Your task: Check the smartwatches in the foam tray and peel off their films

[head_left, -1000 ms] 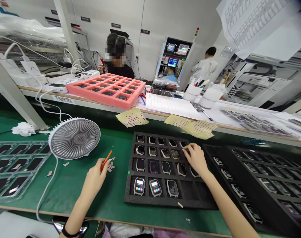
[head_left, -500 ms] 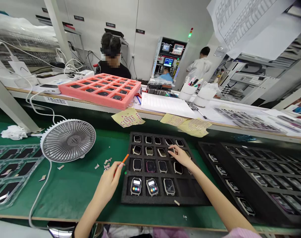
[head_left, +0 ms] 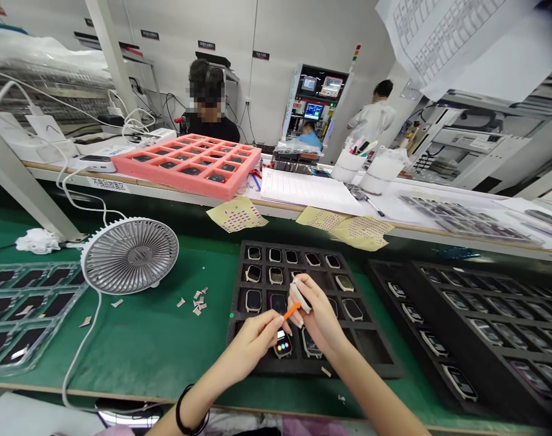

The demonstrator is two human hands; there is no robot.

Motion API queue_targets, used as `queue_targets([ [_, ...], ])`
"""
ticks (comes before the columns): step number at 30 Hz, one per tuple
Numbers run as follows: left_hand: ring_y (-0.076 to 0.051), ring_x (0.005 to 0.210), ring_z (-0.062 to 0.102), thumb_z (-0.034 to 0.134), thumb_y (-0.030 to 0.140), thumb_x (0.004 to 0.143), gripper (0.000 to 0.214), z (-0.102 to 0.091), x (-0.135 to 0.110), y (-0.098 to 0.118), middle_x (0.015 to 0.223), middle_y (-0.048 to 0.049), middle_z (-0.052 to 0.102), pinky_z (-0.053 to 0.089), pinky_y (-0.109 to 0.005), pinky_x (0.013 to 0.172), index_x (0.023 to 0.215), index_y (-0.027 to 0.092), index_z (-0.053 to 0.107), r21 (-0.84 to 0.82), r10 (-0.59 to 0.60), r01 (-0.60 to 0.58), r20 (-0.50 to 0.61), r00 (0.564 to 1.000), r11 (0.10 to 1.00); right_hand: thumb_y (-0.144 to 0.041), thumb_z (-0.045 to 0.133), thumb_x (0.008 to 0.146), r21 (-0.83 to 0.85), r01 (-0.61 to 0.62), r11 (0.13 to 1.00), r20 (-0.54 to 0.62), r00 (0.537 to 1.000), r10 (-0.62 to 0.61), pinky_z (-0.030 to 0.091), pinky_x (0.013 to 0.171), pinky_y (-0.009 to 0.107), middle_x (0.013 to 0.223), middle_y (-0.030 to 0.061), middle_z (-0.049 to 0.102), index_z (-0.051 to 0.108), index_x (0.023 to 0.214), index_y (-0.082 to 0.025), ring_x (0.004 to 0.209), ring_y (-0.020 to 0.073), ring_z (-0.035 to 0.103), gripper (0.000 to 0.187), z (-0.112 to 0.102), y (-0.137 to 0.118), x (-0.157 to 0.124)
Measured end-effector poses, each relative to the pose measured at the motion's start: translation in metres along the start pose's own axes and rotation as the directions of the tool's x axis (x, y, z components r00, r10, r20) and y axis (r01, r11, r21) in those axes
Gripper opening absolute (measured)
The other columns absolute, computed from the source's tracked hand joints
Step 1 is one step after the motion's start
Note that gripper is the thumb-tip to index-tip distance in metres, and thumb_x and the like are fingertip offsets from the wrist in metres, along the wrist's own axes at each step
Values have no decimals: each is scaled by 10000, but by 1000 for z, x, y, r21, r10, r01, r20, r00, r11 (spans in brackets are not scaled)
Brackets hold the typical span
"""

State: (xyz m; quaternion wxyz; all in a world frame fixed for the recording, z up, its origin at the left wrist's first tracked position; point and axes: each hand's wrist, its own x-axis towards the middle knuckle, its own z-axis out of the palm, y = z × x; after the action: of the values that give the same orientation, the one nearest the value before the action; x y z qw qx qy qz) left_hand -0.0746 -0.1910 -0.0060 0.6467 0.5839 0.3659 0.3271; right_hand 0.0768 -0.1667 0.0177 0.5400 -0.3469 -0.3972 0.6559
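My right hand [head_left: 322, 312] is closed on a smartwatch body [head_left: 296, 295], raised over the black foam tray [head_left: 387, 368] and tilted on its side. In my left hand [head_left: 256, 339] is a thin orange stick [head_left: 291, 310], pinched between thumb and fingers, its tip at the watch's edge; whether it touches cannot be made out. Watches sit in the tray's compartments, including a watch with a lit screen [head_left: 282, 346] just under my hands. Part of the tray's middle is hidden by my hands.
A round grey fan [head_left: 131, 254] stands to the left, near small scattered tabs [head_left: 198, 301] and a clear plastic tray [head_left: 44, 309] of dark screens. More black foam trays [head_left: 480, 369] of watches are at right. A pink foam tray [head_left: 176, 181] rests on the shelf; people are beyond.
My right hand has lifted a watch from the tray and brought it left and nearer to me. My left hand has moved right, bringing the orange stick to the watch.
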Motion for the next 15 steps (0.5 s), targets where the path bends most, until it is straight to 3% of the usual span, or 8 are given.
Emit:
queue_targets([
  [7,-54,409,178,398,543,901,427,-3,-2,-3,533,91,271,148,-189,387,842,154,565,-42,25,-27,-46,999,999,-347,597,881,66,-4,998,27,1000,3,372,372,188,518,-94,459,493,793,-215,336,59,424,189,0,5,3],
  [15,-48,398,178,422,541,889,438,-4,-3,-1,514,93,271,142,-192,379,822,139,582,-58,65,-68,-47,997,996,-351,618,864,71,5,997,21,1000,-6,327,341,165,495,-96,451,493,768,-208,325,49,385,213,5,9,3],
])
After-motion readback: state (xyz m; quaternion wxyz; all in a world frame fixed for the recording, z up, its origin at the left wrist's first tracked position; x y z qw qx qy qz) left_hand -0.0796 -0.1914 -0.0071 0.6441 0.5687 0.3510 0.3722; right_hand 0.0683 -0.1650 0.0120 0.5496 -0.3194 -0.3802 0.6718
